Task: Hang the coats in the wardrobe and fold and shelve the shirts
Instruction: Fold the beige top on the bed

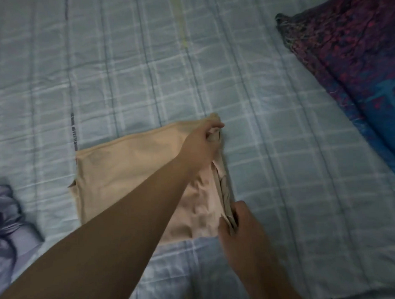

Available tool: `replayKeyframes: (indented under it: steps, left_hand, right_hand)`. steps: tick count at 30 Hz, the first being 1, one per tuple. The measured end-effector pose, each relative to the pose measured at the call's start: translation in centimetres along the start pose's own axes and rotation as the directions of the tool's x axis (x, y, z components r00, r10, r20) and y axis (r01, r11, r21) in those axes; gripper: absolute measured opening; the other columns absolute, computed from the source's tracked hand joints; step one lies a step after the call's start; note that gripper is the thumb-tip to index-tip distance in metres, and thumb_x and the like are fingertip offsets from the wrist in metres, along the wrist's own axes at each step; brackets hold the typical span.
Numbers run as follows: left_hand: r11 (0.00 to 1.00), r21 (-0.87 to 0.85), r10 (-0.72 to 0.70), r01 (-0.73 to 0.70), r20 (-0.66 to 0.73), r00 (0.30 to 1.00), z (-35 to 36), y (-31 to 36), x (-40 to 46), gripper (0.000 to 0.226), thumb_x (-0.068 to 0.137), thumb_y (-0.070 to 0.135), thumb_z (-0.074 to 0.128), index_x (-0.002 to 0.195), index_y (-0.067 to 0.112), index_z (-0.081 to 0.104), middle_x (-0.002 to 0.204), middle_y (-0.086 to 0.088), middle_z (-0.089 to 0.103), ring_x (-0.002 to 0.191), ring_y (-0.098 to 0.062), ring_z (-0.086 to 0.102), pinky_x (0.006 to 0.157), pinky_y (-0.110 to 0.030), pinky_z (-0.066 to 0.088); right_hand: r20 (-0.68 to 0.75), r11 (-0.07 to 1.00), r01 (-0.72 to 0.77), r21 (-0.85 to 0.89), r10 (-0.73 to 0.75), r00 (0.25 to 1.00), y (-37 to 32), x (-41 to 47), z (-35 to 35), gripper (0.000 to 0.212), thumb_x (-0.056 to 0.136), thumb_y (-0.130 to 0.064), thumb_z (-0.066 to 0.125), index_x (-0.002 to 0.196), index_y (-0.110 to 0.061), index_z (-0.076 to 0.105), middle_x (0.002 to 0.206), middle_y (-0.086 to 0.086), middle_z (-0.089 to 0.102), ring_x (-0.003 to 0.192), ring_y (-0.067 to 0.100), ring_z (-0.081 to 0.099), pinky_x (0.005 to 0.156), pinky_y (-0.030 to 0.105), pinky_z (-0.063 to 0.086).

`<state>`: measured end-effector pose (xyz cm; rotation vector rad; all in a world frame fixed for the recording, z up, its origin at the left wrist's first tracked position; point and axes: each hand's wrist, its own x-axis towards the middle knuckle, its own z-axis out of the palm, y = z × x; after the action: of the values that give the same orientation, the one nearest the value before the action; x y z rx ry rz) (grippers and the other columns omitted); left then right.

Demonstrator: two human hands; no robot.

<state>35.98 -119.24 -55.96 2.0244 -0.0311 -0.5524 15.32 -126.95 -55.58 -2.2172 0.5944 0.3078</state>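
Observation:
A peach shirt [123,174] lies partly folded on the checked bed sheet [144,73], in the middle of the head view. My left hand [201,147] reaches across it and pinches its far right corner. My right hand [241,226] grips the shirt's right edge nearer to me, where the cloth bunches into layers. Both hands hold the same right-hand side of the shirt, slightly lifted off the sheet.
A crumpled lavender garment [9,227] lies at the left edge of the bed. A dark pillow [354,61] with a red, purple and blue pattern lies along the right side. The pale checked sheet spreads out beyond the shirt.

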Motion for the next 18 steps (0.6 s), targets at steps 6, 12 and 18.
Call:
replayKeyframes:
  steps: [6, 12, 18]
  left_hand:
    - [0.955, -0.283, -0.082, 0.085, 0.021, 0.996, -13.2, -1.6, -5.0, 0.042, 0.083, -0.012, 0.051, 0.112, 0.011, 0.071, 0.097, 0.005, 0.071, 0.08, 0.001, 0.066, 0.075, -0.014, 0.05]
    - [0.974, -0.189, -0.144, 0.127, -0.075, 0.987, -25.7, -8.3, -9.3, 0.058, 0.084, -0.011, 0.044, 0.113, 0.033, 0.07, 0.112, 0.007, 0.069, 0.098, -0.007, 0.067, 0.085, -0.019, 0.055]
    - [0.983, -0.015, -0.182, 0.182, -0.112, 0.977, -29.7, -19.0, -9.7, 0.053, 0.085, -0.011, 0.049, 0.126, 0.02, 0.064, 0.116, 0.001, 0.064, 0.093, -0.009, 0.06, 0.079, -0.005, 0.043]
  right_hand:
    - [0.034, 0.973, 0.199, 0.115, -0.204, 0.978, -8.9, -4.2, 4.1, 0.024, 0.073, -0.045, 0.048, 0.095, -0.036, 0.046, 0.078, -0.011, 0.061, 0.073, 0.009, 0.06, 0.065, 0.027, 0.046]
    - [0.112, 0.917, 0.397, 0.037, -0.399, 0.91, -17.4, -7.9, 13.6, 0.026, 0.072, -0.032, 0.049, 0.098, -0.031, 0.047, 0.086, -0.012, 0.056, 0.079, 0.014, 0.058, 0.066, 0.027, 0.045]
    - [0.212, 0.847, 0.469, -0.25, -0.425, 0.88, -17.8, -8.4, 24.5, 0.029, 0.07, -0.028, 0.052, 0.099, -0.029, 0.056, 0.089, -0.007, 0.057, 0.08, 0.02, 0.059, 0.065, 0.034, 0.051]
